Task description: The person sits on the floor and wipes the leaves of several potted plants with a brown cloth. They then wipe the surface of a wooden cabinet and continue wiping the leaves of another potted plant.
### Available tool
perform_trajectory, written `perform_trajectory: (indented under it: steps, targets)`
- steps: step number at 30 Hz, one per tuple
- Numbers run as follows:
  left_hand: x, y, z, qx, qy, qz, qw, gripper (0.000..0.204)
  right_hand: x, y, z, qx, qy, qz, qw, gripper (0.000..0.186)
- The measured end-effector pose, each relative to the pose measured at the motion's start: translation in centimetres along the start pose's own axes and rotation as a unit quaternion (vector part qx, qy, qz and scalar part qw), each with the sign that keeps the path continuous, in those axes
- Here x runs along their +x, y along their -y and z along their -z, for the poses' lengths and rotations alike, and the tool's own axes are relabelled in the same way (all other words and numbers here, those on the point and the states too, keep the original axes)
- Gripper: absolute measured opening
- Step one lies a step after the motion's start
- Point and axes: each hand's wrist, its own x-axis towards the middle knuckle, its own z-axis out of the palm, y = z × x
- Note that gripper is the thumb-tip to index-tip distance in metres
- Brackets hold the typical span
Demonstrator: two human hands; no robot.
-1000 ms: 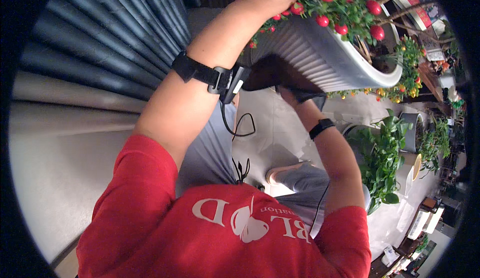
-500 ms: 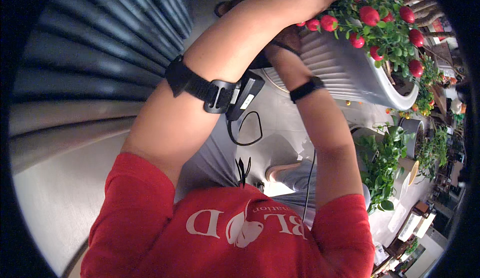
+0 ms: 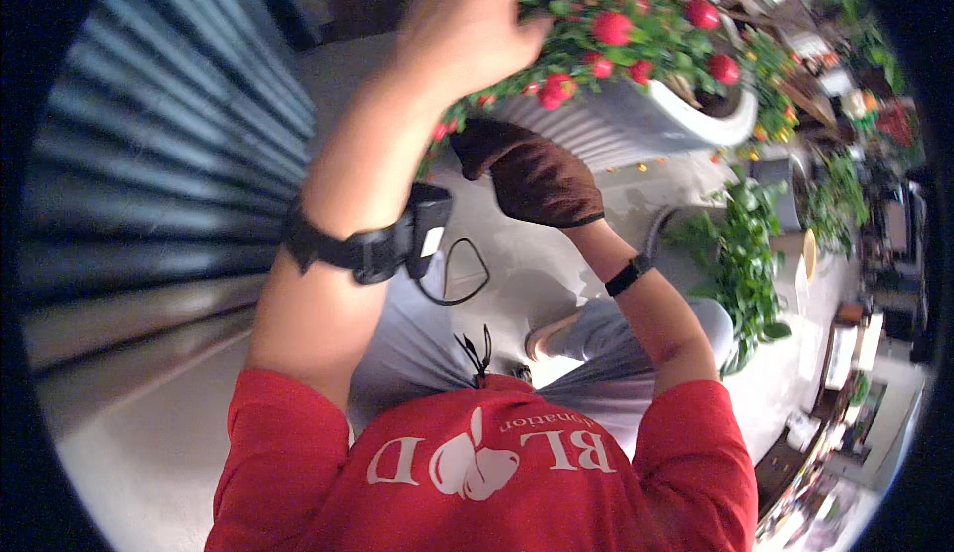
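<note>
In the upper middle of the frame, the left hand (image 3: 462,30) is bare and reaches into the leaves of a fruiting plant (image 3: 646,40) hung with round red fruits. Its thumb stands apart from the fingers beside the foliage, and part of the hand is cut off by the top edge, so I cannot tell whether it grasps a stem or leaf. The plant fills the upper centre and right, growing from a pale grey ribbed pot (image 3: 636,120), whose smooth rim faces right.

Just below the left hand, the right hand (image 3: 537,169) is inside a brown fabric mitt (image 3: 552,189) near the ribbed wall. The cloth hides its fingers, so I cannot tell whether it is clenched or loose, or whether it touches the pot.

A black strap (image 3: 343,252) with a black box (image 3: 429,219) circles the left forearm, and a thin cable (image 3: 447,302) loops below it. A black wristband (image 3: 628,276) sits on the right wrist. The person wears a red T-shirt (image 3: 477,522) and grey trousers (image 3: 646,318). Blue-grey ridges (image 3: 159,164) fill the upper left; 1 broad-leaved green plant (image 3: 745,254) stands right of centre.
</note>
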Motion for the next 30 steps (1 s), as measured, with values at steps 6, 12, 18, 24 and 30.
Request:
perform_trajectory:
  steps: [6, 12, 18, 24, 30]
  targets:
    - [-1.1, -5.4, 0.8, 0.146, 0.084, -0.001, 0.986, 0.095, -6.5, 1.3, 13.0, 0.083, -0.269, -0.027, 0.959, 0.042]
    - [-1.7, -11.8, -3.2, 0.074, -0.003, -0.097, 0.993, 0.085, -3.9, -1.5, 9.7, -0.083, -0.599, -0.199, 0.771, 0.051]
    - [-1.5, -15.3, -6.4, 0.114, 0.033, -0.129, 0.985, 0.079, -2.7, -8.9, 9.5, -0.017, -0.61, -0.181, 0.771, 0.038]
    - [-2.2, -16.5, -9.9, 0.134, 0.042, -0.223, 0.965, 0.063, -5.4, -8.1, 5.8, 0.142, -0.554, -0.067, 0.818, 0.026]
    - [-2.4, -18.5, -12.6, 0.121, 0.097, -0.179, 0.972, 0.054, -9.2, -10.6, -1.1, 0.299, -0.498, -0.084, 0.81, 0.015]
